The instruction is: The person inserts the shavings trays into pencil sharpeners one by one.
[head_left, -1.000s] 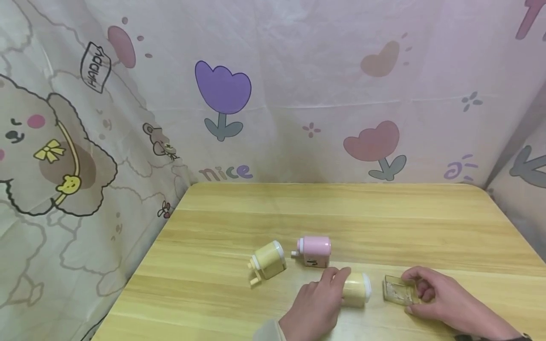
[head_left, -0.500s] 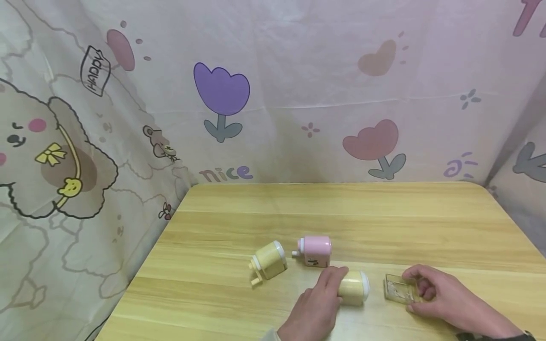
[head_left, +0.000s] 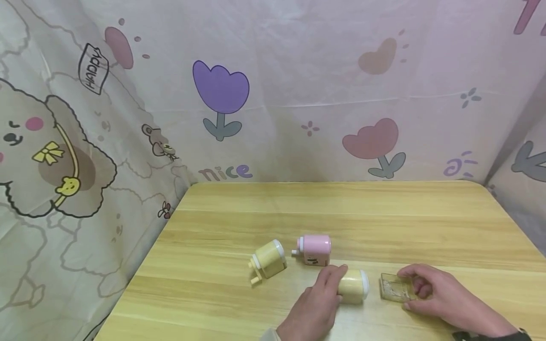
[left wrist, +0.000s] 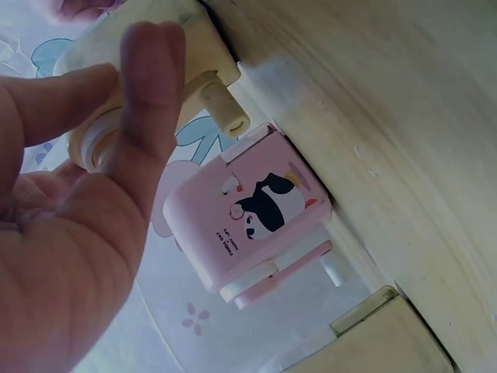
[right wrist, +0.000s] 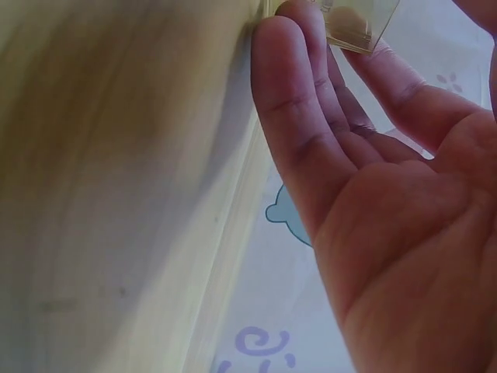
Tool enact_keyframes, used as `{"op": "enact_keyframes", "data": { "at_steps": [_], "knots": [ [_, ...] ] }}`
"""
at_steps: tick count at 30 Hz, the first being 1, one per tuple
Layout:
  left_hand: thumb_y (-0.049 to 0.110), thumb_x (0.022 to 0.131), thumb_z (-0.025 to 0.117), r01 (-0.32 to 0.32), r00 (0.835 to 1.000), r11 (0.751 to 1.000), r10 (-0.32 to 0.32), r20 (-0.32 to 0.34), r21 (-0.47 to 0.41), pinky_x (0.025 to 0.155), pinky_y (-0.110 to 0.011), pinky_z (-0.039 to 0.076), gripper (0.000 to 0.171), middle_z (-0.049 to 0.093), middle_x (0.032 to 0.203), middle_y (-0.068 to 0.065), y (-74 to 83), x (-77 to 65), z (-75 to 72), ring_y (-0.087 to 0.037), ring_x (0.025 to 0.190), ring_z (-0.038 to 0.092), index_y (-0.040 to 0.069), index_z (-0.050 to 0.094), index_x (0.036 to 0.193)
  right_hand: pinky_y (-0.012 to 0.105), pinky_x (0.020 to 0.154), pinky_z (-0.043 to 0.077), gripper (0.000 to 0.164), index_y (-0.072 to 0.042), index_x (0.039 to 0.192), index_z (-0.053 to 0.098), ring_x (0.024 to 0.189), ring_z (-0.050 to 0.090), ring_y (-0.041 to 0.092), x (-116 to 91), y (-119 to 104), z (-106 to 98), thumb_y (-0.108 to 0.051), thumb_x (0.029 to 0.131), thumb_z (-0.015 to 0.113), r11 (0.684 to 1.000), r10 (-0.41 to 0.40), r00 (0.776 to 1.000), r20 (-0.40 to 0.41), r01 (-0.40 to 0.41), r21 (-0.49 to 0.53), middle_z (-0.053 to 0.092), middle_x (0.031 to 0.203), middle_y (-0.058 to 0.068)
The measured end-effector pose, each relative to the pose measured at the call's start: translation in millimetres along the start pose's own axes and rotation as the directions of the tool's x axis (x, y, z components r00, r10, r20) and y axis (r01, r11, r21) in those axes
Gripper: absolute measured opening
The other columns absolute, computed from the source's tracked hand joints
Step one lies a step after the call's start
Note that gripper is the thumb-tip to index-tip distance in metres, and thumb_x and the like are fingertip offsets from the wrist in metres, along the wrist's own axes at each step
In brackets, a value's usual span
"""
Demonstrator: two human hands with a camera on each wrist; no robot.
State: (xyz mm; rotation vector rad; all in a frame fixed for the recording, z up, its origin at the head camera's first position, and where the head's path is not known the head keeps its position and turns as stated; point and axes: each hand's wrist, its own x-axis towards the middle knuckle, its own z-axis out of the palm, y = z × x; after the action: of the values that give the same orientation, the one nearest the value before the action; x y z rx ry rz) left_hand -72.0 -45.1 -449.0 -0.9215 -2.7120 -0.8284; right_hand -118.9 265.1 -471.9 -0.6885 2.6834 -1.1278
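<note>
A yellow hand-crank pencil sharpener [head_left: 353, 286] with a white end lies on the table, and my left hand [head_left: 313, 303] grips its crank end. In the left wrist view, the crank of that sharpener [left wrist: 210, 50] sticks out past the fingers. Just to its right, my right hand [head_left: 443, 293] pinches a clear yellowish shavings drawer [head_left: 389, 287] between thumb and fingers. Some pale bits show inside the drawer. A small gap separates drawer and sharpener. The right wrist view catches only a corner of the drawer [right wrist: 361, 27], beyond the fingertips.
A pink crank sharpener [head_left: 317, 249] with a panda print stands behind my left hand. Left of it sits a second yellow sharpener [head_left: 270, 258], turned at an angle. A printed cloth [head_left: 290, 94] hangs behind the wooden table [head_left: 341, 203].
The right hand has shifted slightly left with the drawer, closer to the held sharpener. The left hand and its sharpener have barely moved. The other two sharpeners stay in place.
</note>
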Motion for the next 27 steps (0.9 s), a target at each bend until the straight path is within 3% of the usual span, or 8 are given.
{"op": "enact_keyframes", "data": {
  "at_steps": [6,13,21,27],
  "knots": [
    [0.012,0.098,0.048,0.014,1.000,0.999,-0.014,0.019,-0.030,0.057,-0.008,0.037,0.057,0.039,0.131,0.000,0.2,0.6,2.4,0.004,0.054,0.033,0.013,0.024,0.149,0.026,0.061,0.046,0.052,-0.013,0.115,0.059,0.074,0.052,0.002,1.0,-4.1,4.5,-0.033,0.073,0.081,0.996,-0.083,0.994,-0.071,0.082,-0.017,0.056,0.092,-0.008],
    [0.010,0.097,0.050,0.007,1.000,1.000,-0.006,0.020,-0.029,0.054,-0.007,0.035,0.057,0.039,0.130,-0.001,-0.2,0.5,4.2,0.005,0.053,0.031,0.012,0.024,0.148,0.026,0.060,0.047,0.053,-0.015,0.117,0.059,0.073,0.054,0.002,3.7,-11.5,13.4,-0.027,0.070,0.083,0.972,-0.232,0.964,-0.132,0.233,-0.007,0.056,0.091,-0.011],
    [0.012,0.097,0.050,0.016,1.000,1.000,-0.016,0.026,-0.018,0.058,-0.008,0.037,0.058,0.039,0.131,0.000,-0.2,0.1,3.0,0.004,0.056,0.034,0.013,0.024,0.149,0.026,0.059,0.047,0.055,-0.010,0.121,0.056,0.073,0.054,0.004,8.7,-12.5,23.4,-0.024,0.073,0.081,0.949,-0.302,0.950,-0.074,0.307,0.068,0.055,0.090,-0.010],
    [0.013,0.098,0.049,0.027,0.999,0.999,-0.026,0.036,-0.022,0.059,-0.008,0.037,0.057,0.038,0.133,0.001,0.2,0.3,1.9,0.003,0.056,0.035,0.015,0.023,0.149,0.025,0.060,0.048,0.053,-0.011,0.121,0.056,0.074,0.053,0.004,10.6,-20.1,27.9,-0.028,0.076,0.079,0.942,-0.325,0.944,-0.055,0.328,0.065,0.054,0.092,-0.011]
  ]
}}
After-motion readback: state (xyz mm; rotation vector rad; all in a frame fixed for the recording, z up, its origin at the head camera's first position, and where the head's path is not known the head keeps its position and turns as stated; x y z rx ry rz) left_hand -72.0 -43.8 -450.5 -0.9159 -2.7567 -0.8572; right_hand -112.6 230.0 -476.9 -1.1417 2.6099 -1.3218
